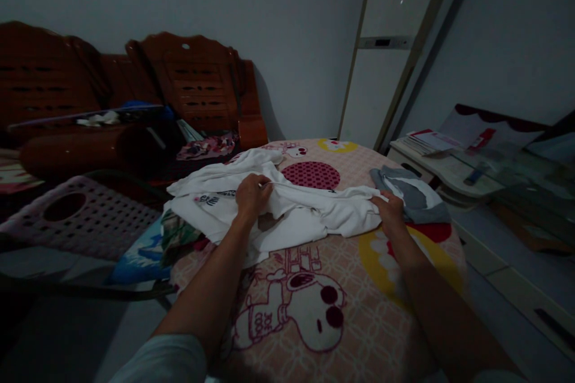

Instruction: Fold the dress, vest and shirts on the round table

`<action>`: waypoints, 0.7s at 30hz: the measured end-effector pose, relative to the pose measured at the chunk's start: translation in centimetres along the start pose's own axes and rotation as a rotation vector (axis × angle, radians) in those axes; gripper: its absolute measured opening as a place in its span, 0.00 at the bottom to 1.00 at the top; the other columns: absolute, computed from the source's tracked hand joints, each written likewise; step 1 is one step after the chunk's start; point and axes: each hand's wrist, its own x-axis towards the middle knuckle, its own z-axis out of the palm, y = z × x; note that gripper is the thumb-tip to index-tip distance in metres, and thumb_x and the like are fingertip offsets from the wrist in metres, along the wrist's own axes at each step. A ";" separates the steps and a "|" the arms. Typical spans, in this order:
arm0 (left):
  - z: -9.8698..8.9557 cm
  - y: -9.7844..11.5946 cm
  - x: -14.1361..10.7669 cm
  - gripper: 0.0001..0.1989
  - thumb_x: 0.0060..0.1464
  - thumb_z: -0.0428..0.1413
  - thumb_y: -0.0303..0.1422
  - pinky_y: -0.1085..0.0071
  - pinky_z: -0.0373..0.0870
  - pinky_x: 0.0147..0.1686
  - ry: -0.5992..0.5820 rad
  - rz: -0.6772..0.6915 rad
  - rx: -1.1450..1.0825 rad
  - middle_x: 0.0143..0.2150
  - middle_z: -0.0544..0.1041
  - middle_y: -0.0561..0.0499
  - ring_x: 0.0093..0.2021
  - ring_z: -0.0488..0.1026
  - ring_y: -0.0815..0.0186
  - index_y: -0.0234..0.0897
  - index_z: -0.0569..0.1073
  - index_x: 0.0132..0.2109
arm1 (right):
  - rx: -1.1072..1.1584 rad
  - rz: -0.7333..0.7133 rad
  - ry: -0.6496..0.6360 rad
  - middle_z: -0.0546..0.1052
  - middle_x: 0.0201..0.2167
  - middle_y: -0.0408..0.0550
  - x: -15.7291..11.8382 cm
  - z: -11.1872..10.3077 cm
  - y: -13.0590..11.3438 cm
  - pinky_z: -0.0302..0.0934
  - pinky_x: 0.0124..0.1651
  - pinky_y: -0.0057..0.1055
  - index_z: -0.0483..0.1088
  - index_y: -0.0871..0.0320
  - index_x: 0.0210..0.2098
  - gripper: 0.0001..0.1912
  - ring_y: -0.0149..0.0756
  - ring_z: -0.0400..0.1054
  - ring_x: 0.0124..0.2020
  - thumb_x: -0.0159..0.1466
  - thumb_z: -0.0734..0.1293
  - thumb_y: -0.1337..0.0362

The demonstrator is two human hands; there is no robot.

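Observation:
A white garment (296,224) with dark printing on its left part lies spread and rumpled over the round table. My left hand (254,194) is closed on its upper edge near the middle, pinching the cloth. At the garment's right end, my right hand (390,209) grips the tip of what looks like a sleeve. Between the two hands the cloth runs in a loose stretch. Just beyond my right hand sits a folded grey and white garment (424,200).
A patterned cloth (359,326) covers the round table (309,365). Wooden chairs (193,84) stand behind on the left, near a pink woven chair (81,209). Dark plaid cloth (177,233) hangs by the table's left edge. A white cabinet (453,173) with papers is at right.

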 end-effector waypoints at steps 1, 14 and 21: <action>-0.1 0.0 -0.1 0.09 0.51 0.56 0.35 0.67 0.67 0.42 -0.027 -0.010 0.062 0.37 0.79 0.47 0.39 0.74 0.59 0.39 0.80 0.36 | -0.023 0.018 0.027 0.75 0.22 0.43 0.0 0.0 0.0 0.59 0.27 0.31 0.77 0.57 0.31 0.15 0.37 0.66 0.24 0.44 0.75 0.59; 0.2 0.9 -0.7 0.12 0.58 0.54 0.33 0.67 0.67 0.41 0.027 -0.022 0.160 0.48 0.79 0.47 0.43 0.76 0.59 0.41 0.78 0.47 | -0.092 0.092 0.095 0.75 0.23 0.43 0.4 0.0 0.8 0.60 0.27 0.30 0.77 0.59 0.32 0.21 0.36 0.67 0.26 0.42 0.76 0.54; 1.7 3.9 -3.2 0.12 0.55 0.58 0.32 0.67 0.70 0.45 -0.249 0.362 0.089 0.45 0.78 0.47 0.46 0.74 0.59 0.39 0.75 0.47 | -0.088 0.094 0.104 0.75 0.23 0.43 0.5 0.0 1.3 0.60 0.28 0.31 0.77 0.59 0.33 0.19 0.37 0.67 0.26 0.44 0.75 0.54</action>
